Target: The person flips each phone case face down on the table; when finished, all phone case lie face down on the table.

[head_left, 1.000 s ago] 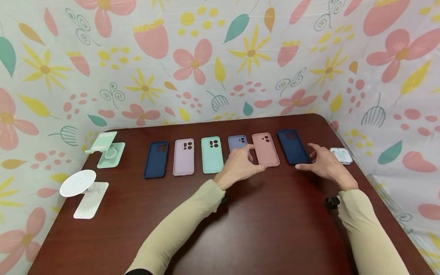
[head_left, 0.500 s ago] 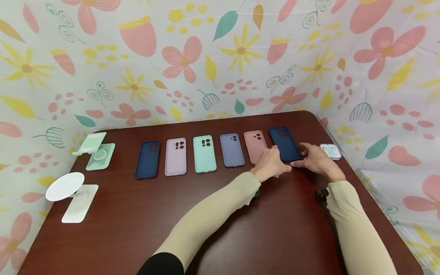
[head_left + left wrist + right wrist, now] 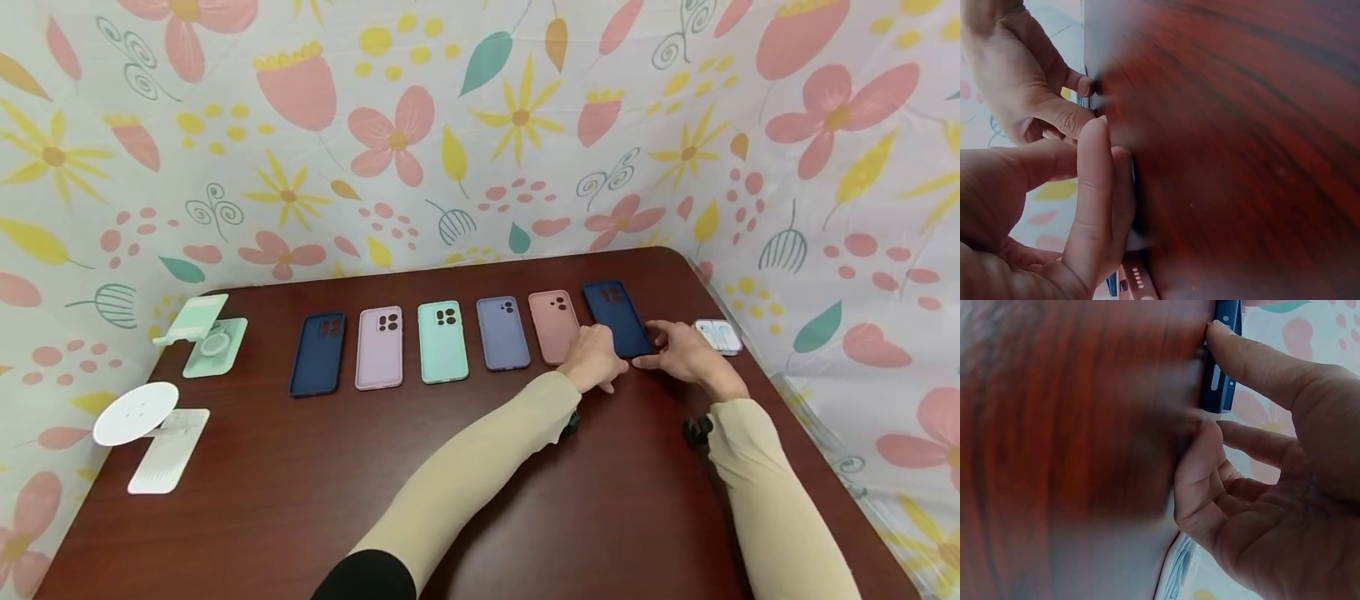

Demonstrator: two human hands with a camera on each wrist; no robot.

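Note:
In the head view the dark blue phone case (image 3: 619,320) lies at the right end of a row on the table. My right hand (image 3: 684,357) is at its near right corner, the thumb along the near edge and the other fingers curled at the right side. The right wrist view shows the thumb (image 3: 1260,362) on the case's end wall (image 3: 1215,381), by a slot. My left hand (image 3: 594,358) reaches low between this case and the pink phone case (image 3: 553,325), covering the pink one's near corner. One finger (image 3: 1093,187) stretches out straight in the left wrist view.
Further left lie a grey-blue case (image 3: 504,332), a mint case (image 3: 442,342), a lilac case (image 3: 379,348) and another dark blue case (image 3: 317,354). A green stand (image 3: 214,343) and a white stand (image 3: 169,450) are at the left. A small clear box (image 3: 720,337) sits right.
The left hand has moved right from the grey-blue case to the gap beside the right-hand dark blue case. The right hand stays at that case's corner. The head view has shifted slightly.

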